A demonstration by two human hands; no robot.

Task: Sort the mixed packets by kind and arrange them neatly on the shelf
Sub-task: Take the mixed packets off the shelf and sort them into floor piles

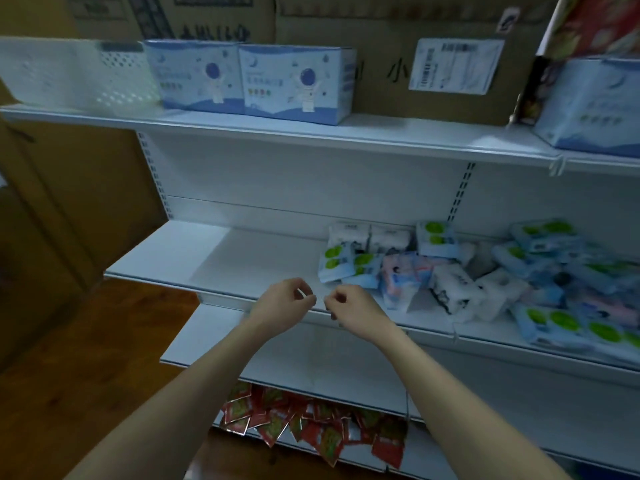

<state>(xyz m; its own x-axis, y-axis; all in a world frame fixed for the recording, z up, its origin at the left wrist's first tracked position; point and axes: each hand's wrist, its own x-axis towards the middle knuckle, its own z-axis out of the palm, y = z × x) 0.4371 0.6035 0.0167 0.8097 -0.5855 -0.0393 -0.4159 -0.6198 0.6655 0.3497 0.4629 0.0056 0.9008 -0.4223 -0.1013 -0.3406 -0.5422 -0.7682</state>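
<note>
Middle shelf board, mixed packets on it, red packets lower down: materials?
Middle shelf board: looks like white painted metal; smooth, faint sheen, slotted uprights behind. Mixed packets: apparently soft plastic film; creased, glossy printed wrap. Red packets: probably foil-lined sachets; silvery edges, shiny faces. All judged by look only.

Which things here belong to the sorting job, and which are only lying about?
Job:
- mixed packets heaped on the middle shelf
- left hand and right hand, fingers curled, holding nothing visible

Lying about:
- astronaut boxes
- white basket
- red sachets on the lowest shelf
- cardboard cartons
</note>
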